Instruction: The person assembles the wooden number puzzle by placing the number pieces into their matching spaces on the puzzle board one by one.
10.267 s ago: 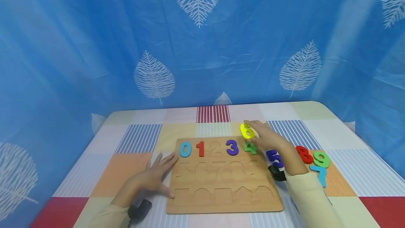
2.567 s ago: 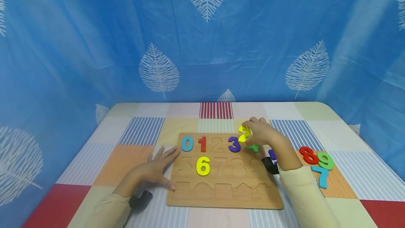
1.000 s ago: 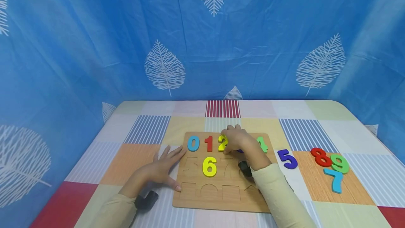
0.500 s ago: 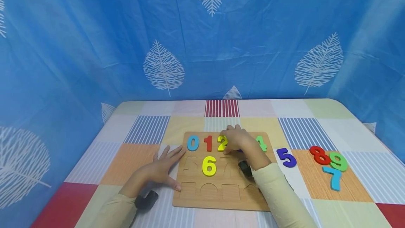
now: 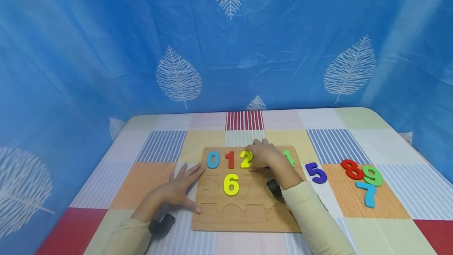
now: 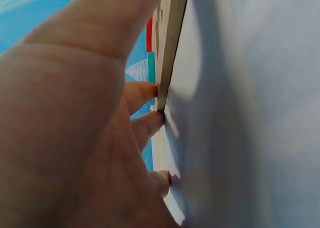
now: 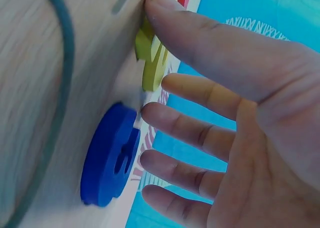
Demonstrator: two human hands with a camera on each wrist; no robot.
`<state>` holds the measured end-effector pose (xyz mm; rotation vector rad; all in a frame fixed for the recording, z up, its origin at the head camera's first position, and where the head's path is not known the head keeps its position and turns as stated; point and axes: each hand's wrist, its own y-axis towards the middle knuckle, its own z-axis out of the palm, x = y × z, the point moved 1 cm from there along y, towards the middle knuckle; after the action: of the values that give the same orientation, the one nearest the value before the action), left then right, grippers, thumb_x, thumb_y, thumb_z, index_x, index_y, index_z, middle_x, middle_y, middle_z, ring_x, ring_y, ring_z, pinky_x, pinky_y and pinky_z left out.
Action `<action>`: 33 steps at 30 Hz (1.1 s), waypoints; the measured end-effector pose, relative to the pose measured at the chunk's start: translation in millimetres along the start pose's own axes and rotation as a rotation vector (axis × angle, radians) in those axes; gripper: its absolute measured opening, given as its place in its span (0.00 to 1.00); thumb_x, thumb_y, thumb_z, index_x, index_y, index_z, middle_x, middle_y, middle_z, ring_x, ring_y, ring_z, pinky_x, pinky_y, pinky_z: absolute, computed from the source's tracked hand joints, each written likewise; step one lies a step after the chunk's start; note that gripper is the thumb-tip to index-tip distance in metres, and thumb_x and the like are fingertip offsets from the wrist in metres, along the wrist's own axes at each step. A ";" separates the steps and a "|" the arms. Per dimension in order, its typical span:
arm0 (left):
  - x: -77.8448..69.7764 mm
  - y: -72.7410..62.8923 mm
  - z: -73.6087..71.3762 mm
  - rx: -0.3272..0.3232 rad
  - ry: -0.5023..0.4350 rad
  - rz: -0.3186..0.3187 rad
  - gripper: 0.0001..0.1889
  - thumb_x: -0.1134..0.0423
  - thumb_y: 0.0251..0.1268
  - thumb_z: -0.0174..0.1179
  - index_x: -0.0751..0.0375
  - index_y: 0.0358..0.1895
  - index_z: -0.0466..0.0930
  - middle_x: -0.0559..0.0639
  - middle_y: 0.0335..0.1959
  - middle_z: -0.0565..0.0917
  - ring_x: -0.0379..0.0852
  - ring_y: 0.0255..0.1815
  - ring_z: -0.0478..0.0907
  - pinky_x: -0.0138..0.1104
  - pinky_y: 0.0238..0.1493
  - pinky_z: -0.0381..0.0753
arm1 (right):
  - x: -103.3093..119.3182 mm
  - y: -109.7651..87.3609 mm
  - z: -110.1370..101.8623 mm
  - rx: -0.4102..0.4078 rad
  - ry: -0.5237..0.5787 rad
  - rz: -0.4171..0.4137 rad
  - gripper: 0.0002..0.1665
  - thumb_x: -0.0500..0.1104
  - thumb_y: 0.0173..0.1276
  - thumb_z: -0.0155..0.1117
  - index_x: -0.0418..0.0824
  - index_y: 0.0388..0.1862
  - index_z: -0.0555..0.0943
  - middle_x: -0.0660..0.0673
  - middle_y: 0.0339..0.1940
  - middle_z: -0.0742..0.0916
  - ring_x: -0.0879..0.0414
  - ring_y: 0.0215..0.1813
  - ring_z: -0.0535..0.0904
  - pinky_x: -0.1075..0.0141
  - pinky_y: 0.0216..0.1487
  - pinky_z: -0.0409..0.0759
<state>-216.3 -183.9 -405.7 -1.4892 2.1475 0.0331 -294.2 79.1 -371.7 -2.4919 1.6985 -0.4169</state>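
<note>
My right hand [image 5: 265, 156] pinches the yellow number 2 [image 5: 245, 165] at its place in the top row of the wooden puzzle board [image 5: 226, 221]. In the right wrist view, the thumb and index finger are at the 2's edges, while the other fingers reach out over the blue-purple 3 [image 7: 102, 163]. A light blue 0 [image 5: 209, 160], red 1 [image 5: 231, 160] and partly covered green 4 [image 5: 288, 156] share that row. Below them lies the yellow 6 [image 5: 226, 185]. My left hand [image 5: 177, 190] rests spread at the board's left edge, fingertips and thumb touching it.
Right of the board lies a purple 5 [image 5: 312, 170]. Farther right a red 8 [image 5: 353, 169], green 9 [image 5: 380, 178] and light blue 7 [image 5: 369, 198] form a cluster on the patchwork tablecloth [image 5: 382, 235]. A blue leaf-print curtain [image 5: 283, 30] hangs behind.
Earlier the right hand held the 6, which then came to lie on the board. Afterwards it carried the 2 leftward into the top row between 1 and 3. The left hand has stayed put.
</note>
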 end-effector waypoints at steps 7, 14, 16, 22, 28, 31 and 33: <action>2.1 -1.6 1.0 0.004 0.000 -0.002 0.60 0.39 0.29 0.72 0.49 0.72 0.48 0.51 0.75 0.45 0.65 0.73 0.30 0.67 0.62 0.28 | -7.0 -7.6 -3.8 -0.016 0.057 -0.016 0.41 0.50 0.47 0.74 0.47 0.62 0.71 0.45 0.49 0.76 0.49 0.46 0.66 0.56 0.46 0.73; 4.7 -4.3 1.0 0.003 -0.011 -0.013 0.61 0.39 0.28 0.72 0.50 0.72 0.48 0.52 0.74 0.45 0.65 0.72 0.29 0.67 0.62 0.27 | -43.4 -32.2 -28.5 -0.051 0.044 -0.026 0.41 0.47 0.52 0.70 0.42 0.65 0.67 0.39 0.55 0.74 0.44 0.51 0.67 0.51 0.47 0.74; 4.2 -3.1 0.2 0.006 -0.013 -0.010 0.61 0.39 0.28 0.72 0.50 0.72 0.48 0.52 0.75 0.45 0.65 0.72 0.29 0.67 0.62 0.26 | -60.6 -40.5 -34.2 -0.065 0.042 0.001 0.41 0.47 0.52 0.71 0.40 0.64 0.67 0.37 0.55 0.75 0.43 0.51 0.67 0.48 0.48 0.74; 4.7 1.0 -1.9 0.006 -0.001 -0.007 0.61 0.39 0.27 0.72 0.48 0.72 0.48 0.50 0.75 0.45 0.65 0.73 0.29 0.66 0.63 0.26 | -105.6 -67.1 -41.0 -0.084 0.040 0.059 0.40 0.45 0.53 0.70 0.35 0.63 0.67 0.27 0.60 0.70 0.27 0.59 0.60 0.37 0.52 0.68; 3.0 2.2 -1.8 0.015 -0.004 -0.021 0.62 0.39 0.26 0.72 0.47 0.72 0.48 0.50 0.75 0.45 0.64 0.73 0.28 0.65 0.63 0.25 | -129.4 -84.0 -33.9 -0.039 0.057 0.105 0.43 0.47 0.51 0.71 0.35 0.64 0.66 0.24 0.63 0.65 0.22 0.63 0.52 0.32 0.52 0.65; 1.8 2.4 -1.2 0.021 -0.006 -0.026 0.62 0.39 0.26 0.72 0.48 0.72 0.48 0.50 0.75 0.45 0.64 0.73 0.28 0.65 0.63 0.25 | -137.2 -90.2 -27.8 -0.022 0.067 0.121 0.43 0.47 0.50 0.71 0.35 0.63 0.66 0.24 0.63 0.65 0.22 0.62 0.52 0.31 0.51 0.64; 0.8 2.7 -0.8 0.022 -0.006 -0.026 0.62 0.39 0.26 0.72 0.48 0.72 0.48 0.51 0.75 0.45 0.64 0.73 0.28 0.65 0.63 0.25 | -141.2 -94.3 -23.8 -0.019 0.072 0.127 0.43 0.47 0.50 0.72 0.35 0.63 0.67 0.24 0.62 0.65 0.22 0.62 0.52 0.31 0.51 0.64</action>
<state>-219.2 -183.8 -406.0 -1.5022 2.1166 0.0051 -264.4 246.6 -351.0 -2.3923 1.8827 -0.4852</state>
